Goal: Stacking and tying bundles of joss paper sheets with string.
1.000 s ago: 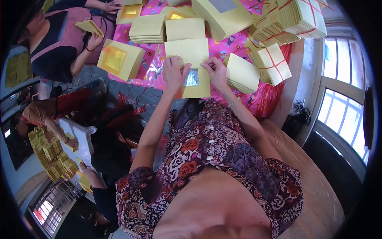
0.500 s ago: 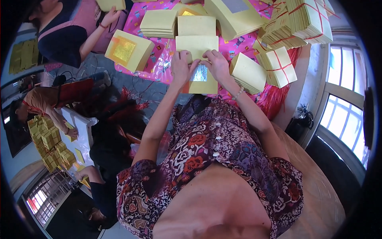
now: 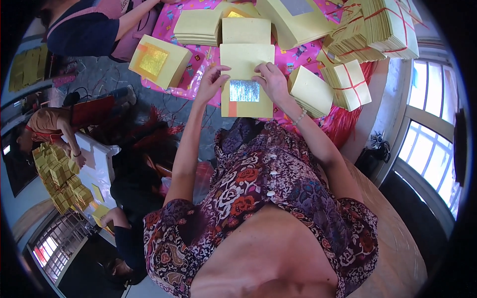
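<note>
In front of me lies a yellow paper sheet (image 3: 247, 109) with a silver foil square (image 3: 244, 91) and an orange strip at its left. A plain yellow panel (image 3: 247, 57) stands above the foil; whether it is a separate sheet or the upper part folded, I cannot tell. My left hand (image 3: 212, 83) is at the left edge, its thumb and fingers apart with nothing in them. At the right edge my right hand (image 3: 272, 83) has its thumb and curled fingers on the paper beside the foil's upper corner.
Yellow paper stacks (image 3: 198, 27) surround the work on a pink patterned cloth (image 3: 201, 59). One foil-topped stack (image 3: 156, 62) sits left; bundles tied with red string (image 3: 350, 82) stand right. Co-workers sit at the left, some by a white table (image 3: 97, 154) with paper piles.
My left hand has moved left off the paper and its fingers have spread, uncovering the foil. My right hand stays nearly in place. A co-worker's paper at upper left has left view.
</note>
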### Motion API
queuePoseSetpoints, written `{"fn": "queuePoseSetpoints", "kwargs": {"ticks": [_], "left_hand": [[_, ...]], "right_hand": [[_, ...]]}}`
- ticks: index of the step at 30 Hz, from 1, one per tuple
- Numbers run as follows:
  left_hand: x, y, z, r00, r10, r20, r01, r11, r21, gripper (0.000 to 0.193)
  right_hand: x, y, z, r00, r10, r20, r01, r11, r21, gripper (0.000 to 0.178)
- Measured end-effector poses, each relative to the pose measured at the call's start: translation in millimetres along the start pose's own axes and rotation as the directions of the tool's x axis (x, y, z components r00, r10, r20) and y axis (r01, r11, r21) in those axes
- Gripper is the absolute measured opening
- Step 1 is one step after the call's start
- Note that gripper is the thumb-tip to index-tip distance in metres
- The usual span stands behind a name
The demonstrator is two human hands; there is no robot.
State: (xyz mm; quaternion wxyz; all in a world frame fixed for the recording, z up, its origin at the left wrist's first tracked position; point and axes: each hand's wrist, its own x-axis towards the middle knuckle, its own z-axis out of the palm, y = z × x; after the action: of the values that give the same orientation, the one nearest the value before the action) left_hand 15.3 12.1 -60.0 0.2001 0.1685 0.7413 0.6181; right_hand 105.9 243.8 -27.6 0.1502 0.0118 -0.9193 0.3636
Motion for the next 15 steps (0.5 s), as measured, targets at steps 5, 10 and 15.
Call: {"fn": "queuePoseSetpoints", "kwargs": {"ticks": [5, 10, 15], "left_hand": [[-1.1, 16.9, -0.1, 0.989, -0.139, 0.060, 0.145, 0.981, -0.129, 0.022], [-2.5, 21.5, 0.2, 0.985, -0.168, 0.049, 0.173, 0.978, -0.115, 0.022], [-1.5, 22.7, 0.7, 0.988, -0.141, 0.055, 0.147, 0.983, -0.113, 0.022]], "right_hand": [[-1.4, 2.7, -4.8, 1.000, 0.005, 0.023, -0.007, 0.998, 0.069, 0.022], [-9.9, 11.7, -17.2, 0.999, 0.033, 0.030, -0.039, 0.974, 0.223, 0.015], [-15.5, 17.2, -15.7, 0.998, 0.042, -0.042, -0.032, 0.976, 0.215, 0.011]]}}
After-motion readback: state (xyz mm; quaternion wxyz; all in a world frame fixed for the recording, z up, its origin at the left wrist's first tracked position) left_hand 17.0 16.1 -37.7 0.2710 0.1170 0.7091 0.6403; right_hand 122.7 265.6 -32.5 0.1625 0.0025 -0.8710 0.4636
